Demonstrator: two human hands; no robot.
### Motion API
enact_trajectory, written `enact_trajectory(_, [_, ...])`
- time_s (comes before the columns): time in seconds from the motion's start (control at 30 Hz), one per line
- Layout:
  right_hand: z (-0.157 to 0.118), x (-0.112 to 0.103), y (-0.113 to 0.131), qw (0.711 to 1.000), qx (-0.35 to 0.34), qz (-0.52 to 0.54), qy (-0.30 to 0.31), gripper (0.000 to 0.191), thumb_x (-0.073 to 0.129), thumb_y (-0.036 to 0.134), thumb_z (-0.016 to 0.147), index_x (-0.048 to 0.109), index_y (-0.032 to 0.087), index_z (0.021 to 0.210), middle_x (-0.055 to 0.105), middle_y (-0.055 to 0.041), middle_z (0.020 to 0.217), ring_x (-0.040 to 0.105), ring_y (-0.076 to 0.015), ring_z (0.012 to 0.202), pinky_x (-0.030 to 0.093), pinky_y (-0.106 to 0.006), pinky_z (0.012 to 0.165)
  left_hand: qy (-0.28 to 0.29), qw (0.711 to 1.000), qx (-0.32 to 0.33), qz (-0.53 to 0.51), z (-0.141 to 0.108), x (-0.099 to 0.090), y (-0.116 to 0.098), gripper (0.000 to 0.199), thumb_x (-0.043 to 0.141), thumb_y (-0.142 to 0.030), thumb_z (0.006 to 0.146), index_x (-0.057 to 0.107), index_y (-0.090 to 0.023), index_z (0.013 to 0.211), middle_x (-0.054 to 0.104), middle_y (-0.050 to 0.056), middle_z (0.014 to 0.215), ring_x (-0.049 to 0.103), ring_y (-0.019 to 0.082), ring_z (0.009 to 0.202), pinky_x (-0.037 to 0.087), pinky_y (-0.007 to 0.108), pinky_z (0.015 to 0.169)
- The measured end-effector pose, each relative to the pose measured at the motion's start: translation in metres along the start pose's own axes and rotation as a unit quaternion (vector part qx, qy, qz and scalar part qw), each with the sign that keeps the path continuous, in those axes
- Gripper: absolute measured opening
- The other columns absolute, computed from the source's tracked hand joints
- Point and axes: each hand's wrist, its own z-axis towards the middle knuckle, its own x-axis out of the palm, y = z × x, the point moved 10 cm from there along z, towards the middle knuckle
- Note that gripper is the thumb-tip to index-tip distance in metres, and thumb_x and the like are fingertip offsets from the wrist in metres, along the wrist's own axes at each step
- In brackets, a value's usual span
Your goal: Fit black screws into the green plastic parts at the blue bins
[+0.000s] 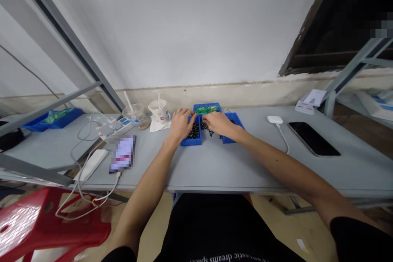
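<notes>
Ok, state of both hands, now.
Left hand: cannot tell, curved over the blue bin.
Right hand: cannot tell, fingers pointing down beside the other hand.

Black shirt [215, 225]; its white print [230, 258], upside down, reads "antastic dreams".

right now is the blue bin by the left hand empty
Not empty: the blue bin holds a heap of small dark pieces.

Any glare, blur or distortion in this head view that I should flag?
Head view: wide-angle distortion makes the metal shelf upright lean sharply; glare shines on the red plastic stool; a mosaic blur hides the device on the grey table; the left hand, right hand and blue plastic tray look reasonably sharp.
</notes>
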Motion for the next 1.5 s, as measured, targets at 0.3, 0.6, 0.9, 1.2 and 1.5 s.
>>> enact_trajectory(0.3, [-0.010,0.034,0.015,0.989,-0.106,-0.094,0.050,0.022,0.055,0.001,0.091,0.074,0.013,0.095,0.074,-0.0160,0.102,0.062,-0.0299,0.108,0.041,-0.038,0.088,-0.074,0.996,-0.052,0.025,-0.003,-0.014,0.016,0.031,0.048,-0.042,0.109,0.066,-0.023,0.093,0.072,0.009,0.106,0.060,0.030,0.105,0.047,0.046,0.095])
enact_trajectory(0.6, [-0.012,0.035,0.018,0.990,-0.104,-0.066,0.064,0.026,0.052,0.002,0.092,0.074,0.015,0.090,0.074,-0.0140,0.095,0.065,-0.0255,0.093,0.039,-0.034,0.077,-0.031,0.999,-0.024,-0.014,0.000,-0.006,0.004,0.028,0.046,-0.039,0.109,0.066,-0.023,0.099,0.070,0.008,0.106,0.060,0.028,0.108,0.048,0.046,0.100])
enact_trajectory(0.9, [0.001,0.010,0.007,0.994,-0.071,0.085,0.012,0.025,0.057,0.000,0.081,0.075,0.017,0.082,0.076,-0.0075,0.086,0.066,-0.0195,0.082,0.039,-0.029,0.073,0.005,1.000,-0.001,-0.031,0.000,0.001,-0.002,0.025,0.047,-0.035,0.109,0.068,-0.023,0.109,0.072,0.008,0.109,0.061,0.028,0.110,0.048,0.045,0.101])
enact_trajectory(1.2, [0.009,-0.028,-0.023,0.875,0.041,0.460,-0.145,0.008,0.075,0.023,0.078,0.071,0.018,0.083,0.077,-0.0053,0.086,0.071,-0.0193,0.084,0.056,-0.034,0.084,0.040,0.995,0.062,-0.074,-0.001,0.003,-0.022,0.022,0.051,-0.037,0.109,0.066,-0.023,0.118,0.073,0.006,0.109,0.063,0.026,0.107,0.051,0.040,0.097])
enact_trajectory(1.5, [0.007,-0.037,-0.017,0.908,0.017,0.396,-0.137,0.009,0.073,0.026,0.084,0.080,0.021,0.083,0.081,-0.0048,0.089,0.073,-0.0210,0.088,0.055,-0.035,0.083,0.035,0.996,0.069,-0.045,-0.002,0.005,-0.019,0.025,0.047,-0.036,0.110,0.067,-0.021,0.105,0.071,0.007,0.099,0.064,0.025,0.098,0.050,0.039,0.091])
